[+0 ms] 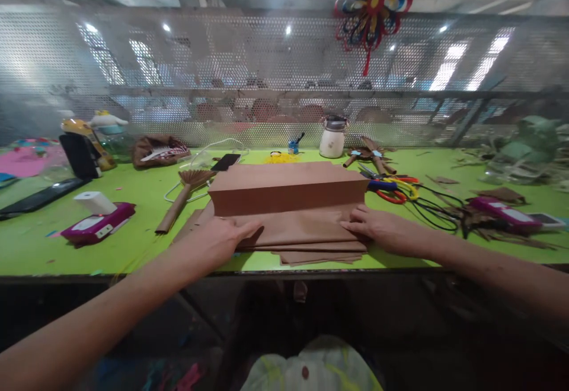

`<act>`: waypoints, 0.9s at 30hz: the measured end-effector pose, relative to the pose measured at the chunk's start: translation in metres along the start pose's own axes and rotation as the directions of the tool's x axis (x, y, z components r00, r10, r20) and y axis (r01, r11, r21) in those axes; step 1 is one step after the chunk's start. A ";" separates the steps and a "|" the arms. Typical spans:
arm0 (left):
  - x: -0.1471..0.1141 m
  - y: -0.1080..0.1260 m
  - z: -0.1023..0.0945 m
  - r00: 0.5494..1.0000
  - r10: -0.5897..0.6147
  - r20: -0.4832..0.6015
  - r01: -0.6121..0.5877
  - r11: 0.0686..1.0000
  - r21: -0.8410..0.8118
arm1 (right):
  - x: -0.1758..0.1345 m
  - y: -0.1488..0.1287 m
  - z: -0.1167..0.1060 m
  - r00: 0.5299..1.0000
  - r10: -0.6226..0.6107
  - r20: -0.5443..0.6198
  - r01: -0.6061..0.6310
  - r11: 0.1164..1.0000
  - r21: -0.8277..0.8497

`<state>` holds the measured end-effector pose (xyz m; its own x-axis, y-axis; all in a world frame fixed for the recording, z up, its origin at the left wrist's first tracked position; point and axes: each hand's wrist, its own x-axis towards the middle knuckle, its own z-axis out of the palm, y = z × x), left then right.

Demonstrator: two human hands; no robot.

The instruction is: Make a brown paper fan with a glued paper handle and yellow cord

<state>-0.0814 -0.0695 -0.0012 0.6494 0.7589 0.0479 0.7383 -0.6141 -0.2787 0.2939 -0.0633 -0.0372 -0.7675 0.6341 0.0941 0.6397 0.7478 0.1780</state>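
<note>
A wide sheet of brown paper (288, 179) lies folded across the front of the table, its far part standing up from a crease. My left hand (229, 238) grips its left side, thumb pointing inward on top of the paper. At the right side, my right hand (371, 228) has its fingers bent over the near layer and also holds the paper. Below the folded sheet, more flat brown paper (317, 258) sticks out near the table's front edge. The fingers under the paper are hidden on both sides.
On the green table (142, 201), a pleated brown paper piece (180, 201) lies left of the sheet. Scissors (391, 189) and black cords (438, 210) are to the right. A white jug (333, 137) stands behind; purple devices (98, 223) lie at both sides.
</note>
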 end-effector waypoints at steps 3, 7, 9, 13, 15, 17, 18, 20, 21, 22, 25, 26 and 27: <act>0.003 0.014 -0.008 0.995 0.006 0.100 -0.014 0.997 0.081 | 0.012 -0.004 -0.015 0.994 0.001 0.113 -0.004 1.000 0.024; 0.006 0.021 -0.001 0.995 -0.028 0.097 0.016 0.993 0.118 | 0.031 -0.021 -0.019 0.986 -0.010 0.169 0.019 0.999 -0.051; 0.009 0.023 0.004 0.999 -0.003 0.054 -0.003 0.995 0.097 | 0.040 -0.034 -0.017 0.991 0.040 0.129 -0.033 0.998 -0.056; 0.016 0.035 0.003 0.996 0.075 0.040 -0.079 0.990 0.115 | 0.053 -0.067 -0.014 0.994 0.112 -0.018 -0.112 0.994 0.010; 0.019 0.046 -0.001 0.991 0.105 0.085 -0.117 0.982 0.151 | 0.059 -0.085 -0.013 0.992 0.084 -0.092 -0.080 0.996 0.040; 0.020 0.056 -0.004 0.991 0.113 0.070 -0.123 0.979 0.163 | 0.063 -0.101 -0.011 0.985 0.086 -0.151 -0.078 0.995 0.056; 0.020 0.061 -0.004 0.991 0.123 0.043 -0.128 0.980 0.155 | 0.064 -0.107 -0.009 0.979 0.105 -0.175 -0.097 0.994 0.057; 0.018 0.070 -0.002 0.993 0.113 -0.040 -0.108 0.988 0.108 | 0.064 -0.116 -0.005 0.966 0.153 -0.208 -0.144 0.988 0.058; 0.017 0.073 0.001 0.993 0.086 -0.079 -0.080 0.994 0.078 | 0.064 -0.118 -0.003 0.962 0.169 -0.216 -0.159 0.985 0.060; 0.015 0.076 0.003 0.993 0.042 -0.111 -0.037 0.998 0.049 | 0.064 -0.120 -0.002 0.959 0.176 -0.220 -0.166 0.984 0.064; 0.010 0.080 0.012 0.988 -0.071 -0.138 0.072 0.997 0.007 | 0.063 -0.120 0.000 0.959 0.182 -0.216 -0.168 0.983 0.079; 0.008 0.081 0.014 0.989 -0.072 -0.129 0.073 0.997 0.005 | 0.062 -0.120 0.000 0.960 0.181 -0.213 -0.167 0.983 0.082; 0.007 0.081 0.016 0.990 -0.069 -0.123 0.069 0.998 0.000 | 0.061 -0.120 0.001 0.962 0.177 -0.210 -0.162 0.983 0.084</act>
<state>-0.0201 -0.1109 -0.0387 0.6144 0.7671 0.1843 0.7816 -0.5599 -0.2750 0.1704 -0.1144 -0.0535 -0.6338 0.7005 0.3279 0.7571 0.6487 0.0775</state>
